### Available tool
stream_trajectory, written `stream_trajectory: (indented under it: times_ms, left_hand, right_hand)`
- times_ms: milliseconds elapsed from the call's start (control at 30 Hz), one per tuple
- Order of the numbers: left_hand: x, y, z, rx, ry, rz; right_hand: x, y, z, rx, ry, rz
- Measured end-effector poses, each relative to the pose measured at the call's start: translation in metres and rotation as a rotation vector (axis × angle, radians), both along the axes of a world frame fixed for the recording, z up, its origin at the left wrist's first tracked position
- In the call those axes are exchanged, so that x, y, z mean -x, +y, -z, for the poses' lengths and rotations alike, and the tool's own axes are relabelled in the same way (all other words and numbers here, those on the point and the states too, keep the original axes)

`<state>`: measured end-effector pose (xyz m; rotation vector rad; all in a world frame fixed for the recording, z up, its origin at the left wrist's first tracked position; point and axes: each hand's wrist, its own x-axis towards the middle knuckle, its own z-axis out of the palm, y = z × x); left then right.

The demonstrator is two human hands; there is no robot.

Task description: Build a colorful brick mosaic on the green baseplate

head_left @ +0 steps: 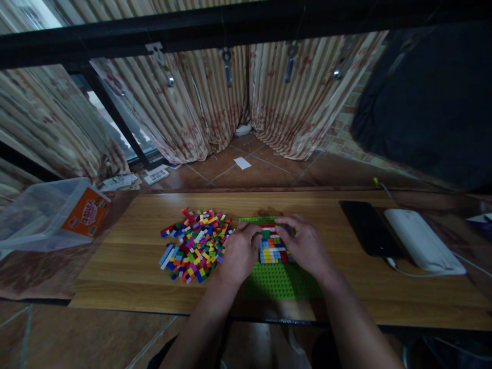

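A green studded baseplate (279, 284) lies on the table in front of me. Joined to it is a block of bricks (272, 248) in yellow, light blue, red, white and orange. My left hand (242, 251) is at the block's left side, fingers curled in a pinch near a green brick. From the right, my right hand (305, 243) reaches over the block, thumb and index fingertips close together at its far edge. Whatever sits between the fingertips of either hand is too small or hidden to make out. A loose pile of small coloured bricks (200, 243) spreads left of the baseplate.
On the wooden table (126, 256), a black phone (369, 228) with a cable lies right of the baseplate, beside a white power bank (423, 241). A clear plastic bin (42, 215) with an orange label stands off the left end. Curtains (207, 102) hang behind.
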<state>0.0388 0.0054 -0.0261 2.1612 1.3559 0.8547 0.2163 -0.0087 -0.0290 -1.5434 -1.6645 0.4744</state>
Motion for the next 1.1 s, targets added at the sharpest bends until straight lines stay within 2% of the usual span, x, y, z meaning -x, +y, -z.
stream_trajectory:
  times_ms: [133,533,733,1100]
  left_hand:
    - [-0.003,-0.003,0.001,0.020,-0.018,-0.016]
    - [-0.008,-0.006,0.004,0.216,-0.177,-0.145]
    - [-0.004,-0.007,-0.001,0.252,-0.169,-0.135]
    - [-0.006,0.001,-0.001,0.282,-0.139,-0.133]
  right_hand:
    - [0.001,0.000,0.001,0.017,0.000,-0.029]
    - [0.003,0.004,0.012,0.081,0.022,-0.074]
    - [0.007,0.004,0.014,0.119,0.108,0.016]
    - [0.008,0.008,0.014,0.153,0.238,0.057]
